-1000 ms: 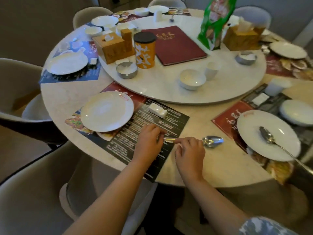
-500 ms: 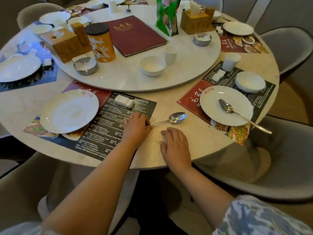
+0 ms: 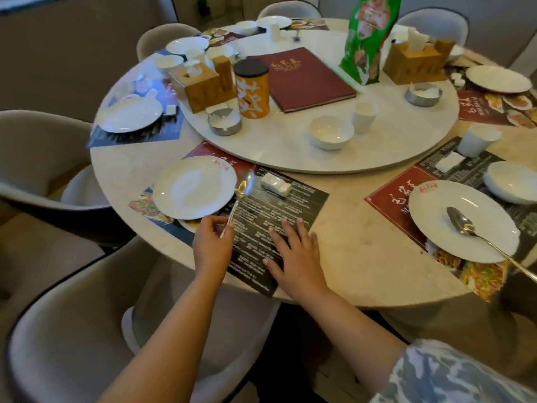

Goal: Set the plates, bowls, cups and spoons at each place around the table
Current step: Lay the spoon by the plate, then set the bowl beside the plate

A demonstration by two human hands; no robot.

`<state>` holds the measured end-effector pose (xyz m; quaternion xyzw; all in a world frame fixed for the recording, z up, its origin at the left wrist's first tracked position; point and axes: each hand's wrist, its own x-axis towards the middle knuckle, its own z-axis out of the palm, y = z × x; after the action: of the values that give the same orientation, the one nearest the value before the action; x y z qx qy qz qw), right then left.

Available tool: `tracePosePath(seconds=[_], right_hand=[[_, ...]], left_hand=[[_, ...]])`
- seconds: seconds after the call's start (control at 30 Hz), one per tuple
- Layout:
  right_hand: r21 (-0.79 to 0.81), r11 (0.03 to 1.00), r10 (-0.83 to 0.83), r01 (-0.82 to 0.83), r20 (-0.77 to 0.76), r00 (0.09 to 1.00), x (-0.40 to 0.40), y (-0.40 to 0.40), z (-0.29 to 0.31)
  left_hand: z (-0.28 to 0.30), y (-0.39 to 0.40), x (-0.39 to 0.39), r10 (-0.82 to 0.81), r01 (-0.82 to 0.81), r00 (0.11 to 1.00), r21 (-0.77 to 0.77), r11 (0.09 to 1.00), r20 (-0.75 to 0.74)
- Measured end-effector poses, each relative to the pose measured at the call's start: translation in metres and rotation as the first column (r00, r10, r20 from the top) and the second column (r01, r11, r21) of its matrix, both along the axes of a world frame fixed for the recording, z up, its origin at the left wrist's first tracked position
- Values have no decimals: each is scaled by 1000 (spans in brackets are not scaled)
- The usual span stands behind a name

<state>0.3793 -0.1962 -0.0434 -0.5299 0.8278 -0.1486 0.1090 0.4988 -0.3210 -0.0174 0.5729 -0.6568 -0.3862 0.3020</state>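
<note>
A person stands at the near edge of a round marble table (image 3: pixel 348 257), both bare forearms reaching in from below. The left hand (image 3: pixel 212 245) pinches the handle of a metal spoon (image 3: pixel 242 189) between thumb and fingers; the spoon tilts up and away, its bowl hanging just beside the right rim of a white plate (image 3: pixel 194 187) at the near-left place. The right hand (image 3: pixel 296 254) lies flat and relaxed, fingers spread, pressing on the dark printed placemat (image 3: pixel 279 210) under that plate, holding nothing. A small folded white napkin (image 3: pixel 275 184) sits on the far part of the same mat. At the near-right place, a second plate (image 3: pixel 430 216) carries another spoon (image 3: pixel 462 225), its long handle running off past the table's edge; a shallow white bowl (image 3: pixel 511 181) and a white cup (image 3: pixel 476 139) stand beyond it. On the raised turntable (image 3: pixel 290 158) in the middle stand a white bowl (image 3: pixel 331 132), a cup (image 3: pixel 364 117), a red menu book (image 3: pixel 302 78), an orange canister (image 3: pixel 252 93) and a green bag (image 3: pixel 369 39).
</note>
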Motion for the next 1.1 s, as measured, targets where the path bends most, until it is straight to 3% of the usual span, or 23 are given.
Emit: tracePosePath(seconds=[0.13, 0.5, 0.83, 0.93, 1.1], right_hand=[[2, 998, 60, -60, -5, 998, 9, -30, 1], [-29, 998, 64, -62, 78, 995, 17, -53, 2], [-115, 993, -1, 37, 300, 954, 7, -45, 14], [-159, 976, -71, 147, 407, 911, -9, -44, 29], [-231, 904, -200, 358, 513, 835, -54, -47, 48]], left_hand=[[-6, -17, 26, 153, -152, 988, 42, 987, -14], [-19, -32, 43, 225, -220, 973, 111, 969, -41], [-1, -26, 37, 177, -158, 967, -110, 981, 184], [16, -21, 16, 83, -63, 990, -175, 982, 110], [37, -13, -41, -141, 135, 989, -121, 983, -38]])
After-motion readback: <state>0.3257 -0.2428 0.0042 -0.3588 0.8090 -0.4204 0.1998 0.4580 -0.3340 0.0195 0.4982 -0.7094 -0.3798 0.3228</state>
